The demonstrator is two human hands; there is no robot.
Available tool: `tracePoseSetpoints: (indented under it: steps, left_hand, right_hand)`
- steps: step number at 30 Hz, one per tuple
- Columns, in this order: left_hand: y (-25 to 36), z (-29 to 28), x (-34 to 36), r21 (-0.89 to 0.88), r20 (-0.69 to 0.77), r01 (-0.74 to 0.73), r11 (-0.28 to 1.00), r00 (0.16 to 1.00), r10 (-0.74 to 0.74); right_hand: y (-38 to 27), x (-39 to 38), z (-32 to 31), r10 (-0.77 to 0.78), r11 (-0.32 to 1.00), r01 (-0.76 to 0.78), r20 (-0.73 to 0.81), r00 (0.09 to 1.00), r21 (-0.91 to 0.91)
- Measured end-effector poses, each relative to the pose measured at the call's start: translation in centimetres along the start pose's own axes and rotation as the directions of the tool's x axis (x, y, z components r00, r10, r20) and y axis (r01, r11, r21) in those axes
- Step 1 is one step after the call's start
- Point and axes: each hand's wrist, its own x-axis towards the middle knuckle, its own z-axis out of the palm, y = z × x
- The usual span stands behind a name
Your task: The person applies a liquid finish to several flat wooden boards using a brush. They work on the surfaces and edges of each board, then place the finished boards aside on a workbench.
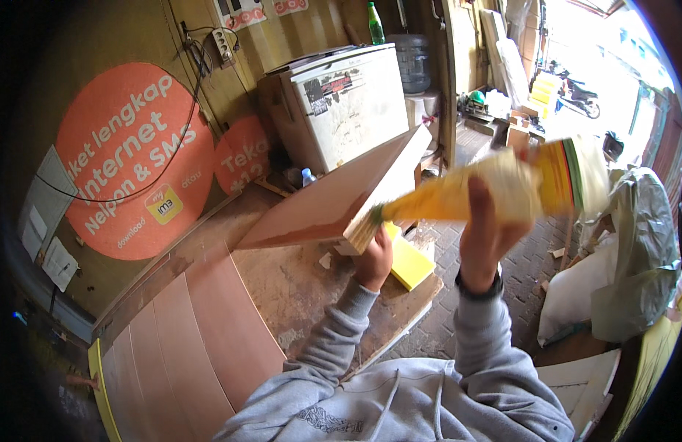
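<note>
A thick reddish-brown wooden panel (pixel 330 195) is tilted above the workbench, its pale narrow edge facing me. My left hand (pixel 375 259) is closed at the panel's near lower corner; some fingers are hidden behind it. In my right hand (pixel 492 232) is a yellow tapered plastic pouch (pixel 448 195), wrapped by the fingers and blurred at its wide end. Its narrow greenish tip meets or nearly meets the panel's edge; I cannot tell which. A darker wet-looking streak shows on the panel's face near that edge.
Thin brown boards (pixel 201 331) lie side by side on the worn workbench (pixel 289 283). Beside my left hand is a yellow block (pixel 409 264). Behind stands a white chest (pixel 348 103) carrying a green bottle (pixel 375 26). Plastic-covered sacks (pixel 628 250) are at right.
</note>
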Motion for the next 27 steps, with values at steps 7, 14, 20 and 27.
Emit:
tracePoseSetpoints:
  steps: [7,14,20,27]
  left_hand:
    - [-0.3,1.5,-1.4,0.209,-0.106,-0.138,0.968,0.981,0.163]
    - [0.2,1.2,-2.6,0.083,-0.042,-0.139,0.987,0.989,0.143]
    - [0.3,0.9,-3.2,0.135,-0.014,-0.124,0.983,0.992,0.127]
    - [-0.1,1.6,-3.8,0.193,0.007,-0.142,0.971,0.99,0.143]
  right_hand:
    - [2.8,0.2,-0.6,0.373,0.922,-0.363,-0.057,0.926,0.134]
    - [5.1,0.3,-0.4,0.425,0.904,-0.418,-0.08,0.902,0.093]
    - [3.2,-1.3,-0.5,0.142,0.988,-0.133,-0.113,0.983,0.084]
    - [8.3,-0.1,-0.8,0.272,0.962,-0.262,-0.14,0.952,0.082]
